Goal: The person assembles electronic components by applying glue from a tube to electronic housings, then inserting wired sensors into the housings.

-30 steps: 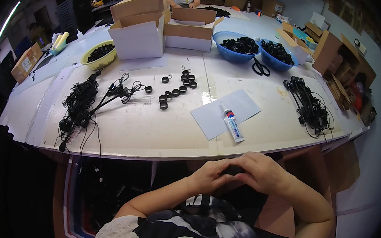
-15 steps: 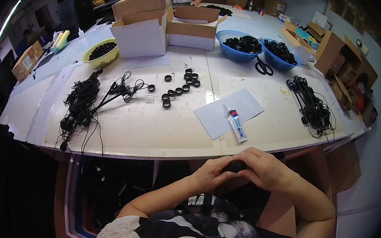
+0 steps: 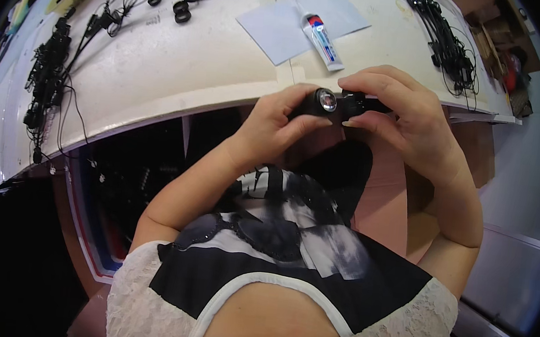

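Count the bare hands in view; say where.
2: the left hand, gripping a black cylinder with a shiny round face, and the right hand, holding a black piece, both at the white table's near edge.

The scene is viewed from head height through one wide fisheye lens, pointed steeply down and slightly forward, so that the shirt (image 3: 276, 234) is seen close at the bottom, the left hand (image 3: 281, 121) and right hand (image 3: 412, 111) above the middle, and the counter (image 3: 157, 60), bent, across the top.
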Motion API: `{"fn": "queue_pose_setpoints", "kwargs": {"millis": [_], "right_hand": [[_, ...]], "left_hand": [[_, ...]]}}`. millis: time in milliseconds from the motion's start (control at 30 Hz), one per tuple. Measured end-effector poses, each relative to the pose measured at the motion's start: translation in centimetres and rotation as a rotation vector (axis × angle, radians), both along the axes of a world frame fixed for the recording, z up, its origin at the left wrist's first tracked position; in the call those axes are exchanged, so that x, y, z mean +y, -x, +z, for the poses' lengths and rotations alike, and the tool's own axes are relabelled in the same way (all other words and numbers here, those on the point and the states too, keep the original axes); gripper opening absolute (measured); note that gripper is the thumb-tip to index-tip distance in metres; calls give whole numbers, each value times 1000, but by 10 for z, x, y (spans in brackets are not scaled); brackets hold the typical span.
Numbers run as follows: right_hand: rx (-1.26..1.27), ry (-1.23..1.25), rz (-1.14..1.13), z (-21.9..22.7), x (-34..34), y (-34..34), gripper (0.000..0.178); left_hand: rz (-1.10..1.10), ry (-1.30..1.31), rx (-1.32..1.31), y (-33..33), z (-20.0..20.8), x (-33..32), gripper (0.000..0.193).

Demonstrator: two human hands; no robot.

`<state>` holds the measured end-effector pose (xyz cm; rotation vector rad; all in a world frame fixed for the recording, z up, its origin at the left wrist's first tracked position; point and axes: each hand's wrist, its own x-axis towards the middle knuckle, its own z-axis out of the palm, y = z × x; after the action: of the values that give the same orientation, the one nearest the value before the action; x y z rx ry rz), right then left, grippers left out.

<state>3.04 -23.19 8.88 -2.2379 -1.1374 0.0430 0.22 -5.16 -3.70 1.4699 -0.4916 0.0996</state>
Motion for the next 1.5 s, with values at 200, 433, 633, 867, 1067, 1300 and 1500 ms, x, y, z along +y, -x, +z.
{"fn": "queue_pose_setpoints", "kwargs": {"millis": [200,433,633,867,1067,1300,1500], "right_hand": [[-218,95,47,-13,0,-2,31],[-372,198,58,-17,3,-7,35],[-403,267,45,-20,3,-7,36],[-292,196,134,-23,2,-11,33],[-96,324,39,-15,2,-13,41],[-205,371,56,-4,10,-4,32],[-142,193,-36,-6,17,5,30]], "left_hand": [[-22,-26,-1,1,-4,-3,27],[-32,-102,-31,1,1,-1,33],[3,-161,-69,1,-3,-3,35],[-69,-22,-17,-2,-10,-6,31],[-148,22,96,-4,-5,-4,30],[-188,-55,104,-3,3,1,28],[-147,-21,131,4,7,1,32]]}}
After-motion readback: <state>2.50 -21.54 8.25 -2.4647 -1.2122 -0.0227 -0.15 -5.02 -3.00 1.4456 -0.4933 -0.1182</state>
